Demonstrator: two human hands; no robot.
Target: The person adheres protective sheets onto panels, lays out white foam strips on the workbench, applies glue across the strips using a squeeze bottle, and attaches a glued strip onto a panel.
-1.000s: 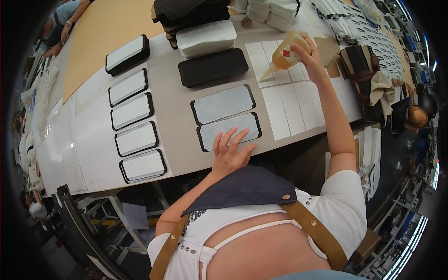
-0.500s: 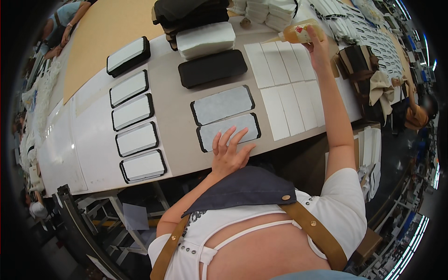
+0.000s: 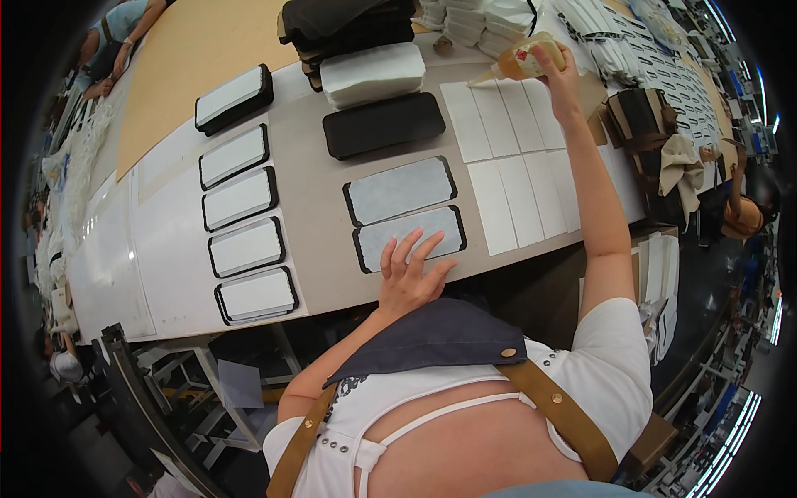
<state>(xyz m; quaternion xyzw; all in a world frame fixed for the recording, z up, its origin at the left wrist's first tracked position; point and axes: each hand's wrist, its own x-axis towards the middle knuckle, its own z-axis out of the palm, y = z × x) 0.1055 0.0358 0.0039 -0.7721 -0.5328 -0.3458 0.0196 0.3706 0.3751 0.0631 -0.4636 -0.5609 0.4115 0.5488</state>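
My right hand point(image 3: 558, 73) is wrapped round a squeeze bottle point(image 3: 521, 60) of amber liquid, probably glue. Its nozzle tilts down and left, over the far end of the leftmost white strip point(image 3: 466, 123); whether it touches cannot be made out. Two rows of such strips lie side by side at the right of the table. With fingers spread, my left hand point(image 3: 411, 270) rests on the nearer grey panel with black edging point(image 3: 390, 236). Just beyond lies a second grey panel point(image 3: 400, 192), and farther off a black padded piece point(image 3: 383, 124).
Several white panels with black edges point(image 3: 241, 199) form a column at the left. A white stack point(image 3: 374, 75) and a dark fabric pile point(image 3: 344, 25) stand at the back. Brown and black pieces point(image 3: 635, 116) lie far right. Another person's hand point(image 3: 120, 60) shows at the upper left.
The bottle in my right hand has tipped further, its nozzle now lower and pointing down toward the strips. My left hand stays on the near panel. The view has shifted slightly.
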